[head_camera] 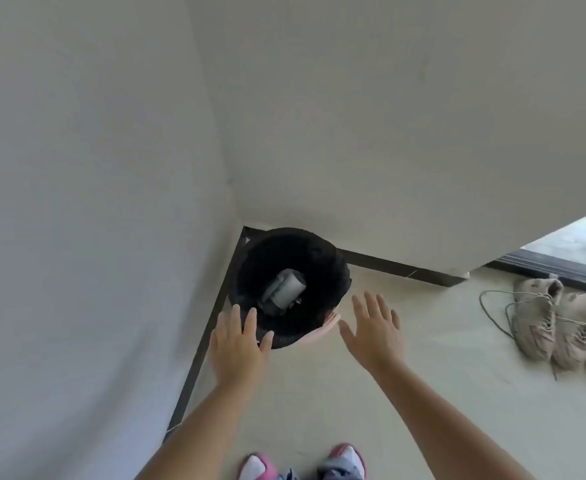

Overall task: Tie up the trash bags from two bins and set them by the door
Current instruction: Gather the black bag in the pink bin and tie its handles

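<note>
Reaching for the first bag: left hand (237,344) and right hand (376,329), both released and spread, just short of the black-lined pink bin (322,332) in the wall corner; next, likely gathering the black trash bag (267,261) rim.

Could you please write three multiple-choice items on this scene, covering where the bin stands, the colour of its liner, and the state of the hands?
1. Where does the bin stand?
A. In the corner where two walls meet
B. In the doorway
C. Among the shoes

2. What colour is the trash bag lining it?
A. White
B. Black
C. Blue

3. How are the left hand and right hand?
A. Both gripping the bag
B. One holding a shoe
C. Both open, holding nothing

Answers: 1 A, the dark skirting lines meet behind it; 2 B, the liner over the rim is black; 3 C, the fingers are spread and straight beside the rim.
</note>
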`<state>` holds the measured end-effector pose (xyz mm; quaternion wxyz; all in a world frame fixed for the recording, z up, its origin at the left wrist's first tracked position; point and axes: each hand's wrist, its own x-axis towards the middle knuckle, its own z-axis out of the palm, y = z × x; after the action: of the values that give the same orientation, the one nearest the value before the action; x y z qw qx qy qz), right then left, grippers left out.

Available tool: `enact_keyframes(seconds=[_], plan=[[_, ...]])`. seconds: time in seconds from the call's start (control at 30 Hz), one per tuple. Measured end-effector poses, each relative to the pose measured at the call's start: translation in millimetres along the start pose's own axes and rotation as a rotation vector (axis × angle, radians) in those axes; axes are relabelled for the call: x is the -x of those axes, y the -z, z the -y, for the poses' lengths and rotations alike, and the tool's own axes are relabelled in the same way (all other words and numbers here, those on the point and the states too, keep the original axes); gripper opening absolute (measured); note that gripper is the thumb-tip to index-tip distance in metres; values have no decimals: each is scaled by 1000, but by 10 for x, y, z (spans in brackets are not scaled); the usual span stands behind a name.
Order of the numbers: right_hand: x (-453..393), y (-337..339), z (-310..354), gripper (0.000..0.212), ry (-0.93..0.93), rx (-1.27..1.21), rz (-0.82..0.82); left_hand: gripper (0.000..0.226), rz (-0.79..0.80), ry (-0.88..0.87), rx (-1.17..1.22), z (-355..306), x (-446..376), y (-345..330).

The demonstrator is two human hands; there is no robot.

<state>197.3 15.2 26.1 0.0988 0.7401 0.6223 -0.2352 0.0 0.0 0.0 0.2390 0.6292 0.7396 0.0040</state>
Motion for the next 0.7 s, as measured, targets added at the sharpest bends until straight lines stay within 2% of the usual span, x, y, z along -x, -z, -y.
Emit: enact_keyframes(seconds=[0.03,0.13,0.27,0.37,0.47,0.57,0.7], plan=[[-209,-151,-16,57,0,-5,-15,58,26,40,4,35,-155,-157],[-849,-558,-87,62,-4,-55,-62,62,-74,96,62,132,-634,-668],[-1484,-955,-144,75,36,-88,-182,65,-83,216,137,134,-1029,-1227],[-1746,-1143,-116,80,99,-48,-186,70,-236,153,49,157,-1132,-1508],[-1783,-1257,-132,85,123,4,-263,73,-324,128,42,212,-1151,-1600],[-1748,-1289,-170,85,85,-5,-299,74,-303,109,82,214,-1183,-1567],[-1540,-1342,-167,82,-9,-99,-262,79,-307,-34,11,273,-1280,-1437]])
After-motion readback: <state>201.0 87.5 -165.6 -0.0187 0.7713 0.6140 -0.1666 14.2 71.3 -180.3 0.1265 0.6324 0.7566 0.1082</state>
